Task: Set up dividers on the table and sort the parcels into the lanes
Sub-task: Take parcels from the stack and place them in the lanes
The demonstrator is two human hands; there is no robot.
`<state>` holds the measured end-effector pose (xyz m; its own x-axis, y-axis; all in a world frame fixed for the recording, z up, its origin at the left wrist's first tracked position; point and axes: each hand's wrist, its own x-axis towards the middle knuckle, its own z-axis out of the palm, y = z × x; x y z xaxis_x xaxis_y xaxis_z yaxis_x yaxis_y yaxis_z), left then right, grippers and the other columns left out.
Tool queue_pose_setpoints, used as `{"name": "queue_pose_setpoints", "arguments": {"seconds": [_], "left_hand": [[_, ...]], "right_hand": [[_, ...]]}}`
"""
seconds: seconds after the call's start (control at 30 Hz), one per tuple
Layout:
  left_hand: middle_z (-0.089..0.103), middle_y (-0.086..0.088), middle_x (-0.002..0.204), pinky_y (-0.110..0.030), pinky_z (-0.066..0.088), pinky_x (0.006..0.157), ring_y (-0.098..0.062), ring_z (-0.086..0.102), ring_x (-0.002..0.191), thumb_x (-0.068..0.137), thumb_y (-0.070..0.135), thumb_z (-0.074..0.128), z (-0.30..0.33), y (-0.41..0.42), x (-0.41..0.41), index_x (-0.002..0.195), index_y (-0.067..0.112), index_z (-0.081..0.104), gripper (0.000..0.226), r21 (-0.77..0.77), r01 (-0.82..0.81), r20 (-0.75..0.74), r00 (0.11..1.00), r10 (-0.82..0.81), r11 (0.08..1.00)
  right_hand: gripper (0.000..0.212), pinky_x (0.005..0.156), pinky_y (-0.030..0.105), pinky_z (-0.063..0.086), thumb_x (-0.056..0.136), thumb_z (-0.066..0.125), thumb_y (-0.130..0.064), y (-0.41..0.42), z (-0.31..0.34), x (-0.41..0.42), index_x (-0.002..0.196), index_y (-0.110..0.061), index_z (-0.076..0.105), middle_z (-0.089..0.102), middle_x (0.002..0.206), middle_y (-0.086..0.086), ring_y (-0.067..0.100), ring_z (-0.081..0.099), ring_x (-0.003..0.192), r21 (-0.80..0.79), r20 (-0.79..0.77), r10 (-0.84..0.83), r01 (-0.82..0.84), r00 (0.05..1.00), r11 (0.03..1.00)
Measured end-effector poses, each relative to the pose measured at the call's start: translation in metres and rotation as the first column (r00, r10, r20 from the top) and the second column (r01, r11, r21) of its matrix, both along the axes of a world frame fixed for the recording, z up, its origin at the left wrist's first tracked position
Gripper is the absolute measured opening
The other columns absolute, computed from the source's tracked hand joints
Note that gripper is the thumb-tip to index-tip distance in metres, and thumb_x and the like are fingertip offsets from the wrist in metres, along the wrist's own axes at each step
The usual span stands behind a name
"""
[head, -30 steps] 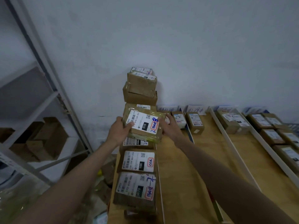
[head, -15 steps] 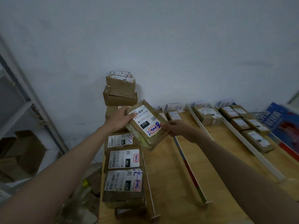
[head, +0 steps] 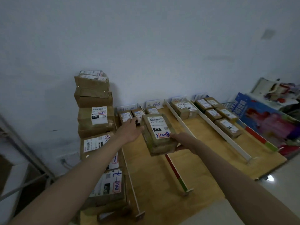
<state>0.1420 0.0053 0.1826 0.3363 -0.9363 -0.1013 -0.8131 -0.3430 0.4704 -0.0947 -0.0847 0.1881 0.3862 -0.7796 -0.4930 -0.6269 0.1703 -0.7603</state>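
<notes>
A pale wall backs the wooden bench point(head: 203, 161), split by white dividers point(head: 178, 118) into lanes. The taped cardboard parcel point(head: 158, 134), white label up with "010" printed, hangs above the lane left of the striped divider point(head: 177, 173). The right hand point(head: 183, 141) grips its near corner, fingers curled under; the left hand point(head: 131, 130) touches its side, fingers relaxed. Sorting seems underway; next, lower it behind the small parcels point(head: 138, 113).

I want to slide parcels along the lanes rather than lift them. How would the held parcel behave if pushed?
The parcel looks like a flat, taped cardboard box, so it would probably stay stiff and slide without tipping. Its glossy tape may make it a bit slippery on the wooden table. The right hand carries it alone, the left hand open beside it, so it seems fairly light.
</notes>
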Motion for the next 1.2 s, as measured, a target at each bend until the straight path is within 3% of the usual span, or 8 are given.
{"name": "queue_pose_setpoints", "arguments": {"seconds": [0.07, 0.23, 0.47, 0.6, 0.73, 0.87, 0.97, 1.2], "left_hand": [[0.023, -0.009, 0.161, -0.042, 0.036, 0.111, -0.029, 0.031, 0.144, 0.1, 0.054, 0.039, -0.007, -0.004, -0.012, 0.156, 0.015, 0.02, 0.071, 0.038, 0.0, 0.036, 0.999, -0.001, 0.999], [0.036, -0.01, 0.151, -0.043, 0.04, 0.107, -0.029, 0.04, 0.135, 0.1, 0.051, 0.04, -0.023, -0.019, -0.033, 0.149, 0.012, 0.034, 0.063, 0.151, 0.027, 0.198, 0.979, -0.057, 0.988], [0.042, -0.012, 0.146, -0.041, 0.041, 0.105, -0.03, 0.042, 0.132, 0.101, 0.048, 0.042, -0.048, -0.049, -0.073, 0.144, 0.011, 0.04, 0.056, 0.193, -0.109, 0.26, 0.964, 0.056, 0.975], [0.044, -0.01, 0.144, -0.04, 0.042, 0.1, -0.028, 0.047, 0.127, 0.101, 0.049, 0.04, -0.066, -0.061, -0.097, 0.143, 0.012, 0.04, 0.056, 0.22, -0.19, 0.265, 0.956, 0.129, 0.957], [0.041, -0.01, 0.146, -0.039, 0.042, 0.101, -0.029, 0.047, 0.127, 0.101, 0.049, 0.04, -0.083, -0.064, -0.119, 0.145, 0.011, 0.038, 0.057, 0.229, -0.278, 0.252, 0.943, 0.219, 0.933], [0.041, -0.009, 0.148, -0.041, 0.042, 0.104, -0.029, 0.044, 0.131, 0.101, 0.05, 0.039, -0.094, -0.059, -0.131, 0.149, 0.011, 0.034, 0.061, 0.252, -0.346, 0.231, 0.928, 0.291, 0.904], [0.045, -0.011, 0.142, -0.04, 0.043, 0.102, -0.03, 0.047, 0.128, 0.101, 0.05, 0.039, -0.095, -0.057, -0.13, 0.143, 0.008, 0.04, 0.059, 0.266, -0.387, 0.252, 0.912, 0.324, 0.883], [0.052, -0.012, 0.134, -0.039, 0.044, 0.099, -0.029, 0.052, 0.12, 0.1, 0.047, 0.045, -0.099, -0.067, -0.089, 0.132, 0.008, 0.049, 0.051, 0.205, -0.441, 0.287, 0.881, 0.377, 0.874]], "right_hand": [[0.041, 0.075, 0.034, 0.062, 0.098, 0.057, -0.038, -0.006, -0.006, -0.011, 0.122, -0.005, 0.06, 0.067, 0.109, 0.012, 0.026, 0.07, 0.097, 0.021, 0.007, -0.065, 0.065, 0.998, 0.998], [0.043, 0.078, 0.035, 0.053, 0.097, 0.055, -0.044, -0.031, -0.022, -0.036, 0.122, -0.009, 0.058, 0.063, 0.114, 0.01, 0.027, 0.062, 0.098, 0.001, -0.034, -0.142, 0.143, 0.989, 0.99], [0.04, 0.094, 0.044, 0.056, 0.096, 0.06, -0.034, -0.081, -0.047, -0.073, 0.121, -0.003, 0.06, 0.067, 0.117, 0.016, 0.029, 0.066, 0.106, 0.041, 0.038, -0.106, 0.105, 0.994, 0.994], [0.037, 0.084, 0.041, 0.059, 0.094, 0.064, -0.03, -0.107, -0.065, -0.088, 0.116, -0.001, 0.063, 0.068, 0.115, 0.016, 0.027, 0.067, 0.102, 0.045, 0.049, -0.038, 0.036, 0.998, 0.998], [0.032, 0.067, 0.028, 0.056, 0.091, 0.068, -0.031, -0.131, -0.081, -0.093, 0.107, -0.003, 0.064, 0.068, 0.107, 0.012, 0.016, 0.064, 0.084, 0.101, 0.036, 0.054, -0.057, 0.998, 0.993], [0.04, 0.085, 0.036, 0.059, 0.092, 0.066, -0.032, -0.144, -0.095, -0.08, 0.114, 0.001, 0.065, 0.068, 0.113, 0.014, 0.026, 0.066, 0.102, 0.122, 0.035, 0.13, -0.134, 0.991, 0.984], [0.042, 0.094, 0.045, 0.056, 0.093, 0.065, -0.036, -0.149, -0.1, -0.06, 0.109, 0.002, 0.067, 0.069, 0.112, 0.015, 0.029, 0.067, 0.104, 0.104, 0.04, 0.168, -0.171, 0.985, 0.98], [0.047, 0.093, 0.046, 0.056, 0.093, 0.063, -0.043, -0.159, -0.114, 0.0, 0.105, 0.003, 0.067, 0.07, 0.109, 0.015, 0.029, 0.069, 0.1, 0.11, 0.072, 0.194, -0.201, 0.978, 0.973]]}}
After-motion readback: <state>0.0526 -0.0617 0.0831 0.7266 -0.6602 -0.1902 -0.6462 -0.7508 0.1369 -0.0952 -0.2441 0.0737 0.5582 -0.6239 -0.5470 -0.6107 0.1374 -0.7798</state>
